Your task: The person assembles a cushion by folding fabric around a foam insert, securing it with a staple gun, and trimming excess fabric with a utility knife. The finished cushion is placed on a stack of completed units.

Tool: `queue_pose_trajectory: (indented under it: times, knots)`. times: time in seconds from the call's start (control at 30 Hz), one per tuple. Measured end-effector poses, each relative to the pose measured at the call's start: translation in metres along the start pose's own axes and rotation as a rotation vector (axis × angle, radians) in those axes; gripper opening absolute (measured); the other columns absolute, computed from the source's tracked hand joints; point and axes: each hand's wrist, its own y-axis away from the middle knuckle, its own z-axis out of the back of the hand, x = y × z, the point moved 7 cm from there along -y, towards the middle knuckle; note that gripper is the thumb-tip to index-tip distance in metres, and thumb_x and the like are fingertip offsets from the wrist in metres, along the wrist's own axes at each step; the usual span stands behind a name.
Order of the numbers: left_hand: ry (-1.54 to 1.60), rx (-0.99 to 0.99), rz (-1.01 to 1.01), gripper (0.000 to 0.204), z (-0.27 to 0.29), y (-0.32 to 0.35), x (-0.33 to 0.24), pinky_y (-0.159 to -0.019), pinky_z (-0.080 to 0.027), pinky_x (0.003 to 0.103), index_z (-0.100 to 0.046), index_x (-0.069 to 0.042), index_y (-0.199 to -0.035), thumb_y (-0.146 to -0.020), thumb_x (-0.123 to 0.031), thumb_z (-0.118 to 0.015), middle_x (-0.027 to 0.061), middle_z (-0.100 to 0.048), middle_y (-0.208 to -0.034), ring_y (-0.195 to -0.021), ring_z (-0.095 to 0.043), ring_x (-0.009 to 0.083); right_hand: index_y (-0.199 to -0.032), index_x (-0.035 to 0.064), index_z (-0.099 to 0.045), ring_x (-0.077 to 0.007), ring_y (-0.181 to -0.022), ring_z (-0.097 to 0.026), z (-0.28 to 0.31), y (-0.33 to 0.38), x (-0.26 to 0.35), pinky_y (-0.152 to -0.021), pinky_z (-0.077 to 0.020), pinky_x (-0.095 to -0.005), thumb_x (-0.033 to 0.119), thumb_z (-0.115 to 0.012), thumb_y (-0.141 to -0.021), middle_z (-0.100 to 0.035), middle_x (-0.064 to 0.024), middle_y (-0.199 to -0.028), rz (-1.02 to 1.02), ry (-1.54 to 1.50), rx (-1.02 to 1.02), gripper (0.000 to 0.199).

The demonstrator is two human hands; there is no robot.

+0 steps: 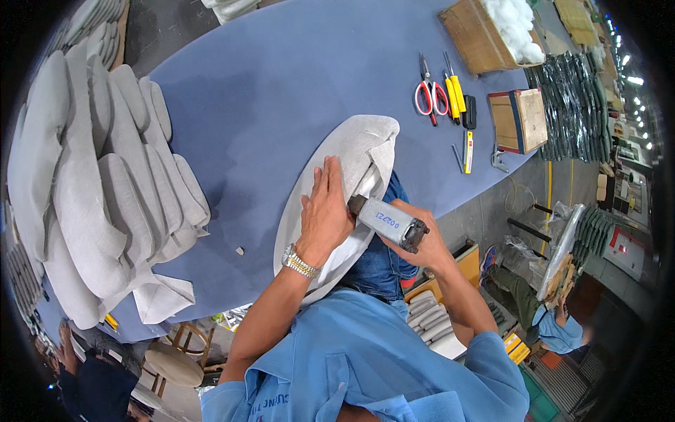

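Observation:
A long, curved padded piece point(358, 135) in light grey fabric lies in front of me, partly over the table's edge and my lap. Its underside seems to face up, with the cloth folded over the rim on the right. My left hand point(328, 207) lies on it with fingers stretched out flat, a metal watch point(301, 261) on the wrist. My right hand point(430, 243) is wrapped round a grey and black staple gun point(385, 219). The gun's dark nose points left at the folded cloth, close beside my left palm; whether it touches is hidden.
Grey padded pieces point(112, 197) are heaped at the left of the blue table point(267, 77). At the right lie scissors point(430, 97), yellow-handled tools point(455, 95) and a yellow cutter point(468, 151). Boxes stand beyond, one holding white stuffing point(512, 32). Another person point(559, 329) works at far right.

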Motion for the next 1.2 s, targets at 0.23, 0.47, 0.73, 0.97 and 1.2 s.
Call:
queue_pose_trajectory:
  times: [0.23,0.47,0.73,0.97,1.2]
  knots:
    - [-0.002,0.038,0.001,0.105,0.009,-0.002,-0.010,-0.107,-0.036,0.077,-0.014,-0.002,-0.161,-0.077,0.003,-0.077,0.0287,-0.023,-0.165,-0.150,-0.025,0.0516,-0.111,-0.0009,-0.067,-0.0379,-0.087,-0.072,-0.007,-0.005,-0.003,-0.078,-0.0553,-0.0370,0.010,-0.079,-0.078,-0.073,-0.0168,-0.093,-0.034,0.016,-0.036,0.037]
    - [-0.057,0.007,-0.116,0.101,0.007,-0.006,-0.009,-0.111,-0.038,0.068,-0.016,-0.001,-0.160,-0.077,0.007,-0.072,0.0309,-0.024,-0.164,-0.148,-0.029,0.0525,-0.110,-0.0016,-0.071,-0.0349,-0.093,-0.073,0.003,-0.003,0.005,-0.083,-0.0563,-0.0399,0.018,-0.083,-0.076,-0.076,-0.0178,-0.098,-0.070,0.033,-0.170,0.041]
    - [0.715,0.194,-0.161,0.072,0.016,-0.009,0.024,-0.127,-0.018,0.039,-0.021,-0.010,-0.164,-0.107,-0.039,-0.054,0.0196,-0.021,-0.169,-0.158,-0.017,0.0330,-0.113,-0.0014,-0.072,-0.0249,-0.071,-0.069,0.015,-0.005,-0.026,-0.072,-0.0555,-0.0380,0.019,-0.080,-0.080,-0.075,-0.0147,-0.086,-0.263,-0.066,-0.101,0.040]
    - [0.286,0.094,-0.038,0.073,-0.009,0.003,0.045,-0.126,-0.006,0.056,-0.016,-0.012,-0.165,-0.109,-0.056,-0.031,0.0182,-0.008,-0.172,-0.159,-0.005,0.0362,-0.114,-0.0006,-0.071,-0.0143,-0.057,-0.060,0.008,-0.012,-0.029,-0.056,-0.0508,-0.0321,0.015,-0.080,-0.083,-0.071,-0.0080,-0.081,-0.081,-0.016,-0.125,0.036]
    - [0.060,0.005,-0.048,0.089,-0.005,0.017,0.021,-0.118,-0.023,0.069,-0.009,-0.006,-0.164,-0.099,-0.039,-0.060,0.0259,-0.010,-0.170,-0.156,-0.009,0.0469,-0.108,0.0009,-0.074,-0.0295,-0.080,-0.073,0.007,-0.013,-0.021,-0.076,-0.0565,-0.0371,0.019,-0.081,-0.079,-0.076,-0.0173,-0.093,0.060,0.070,-0.175,0.035]
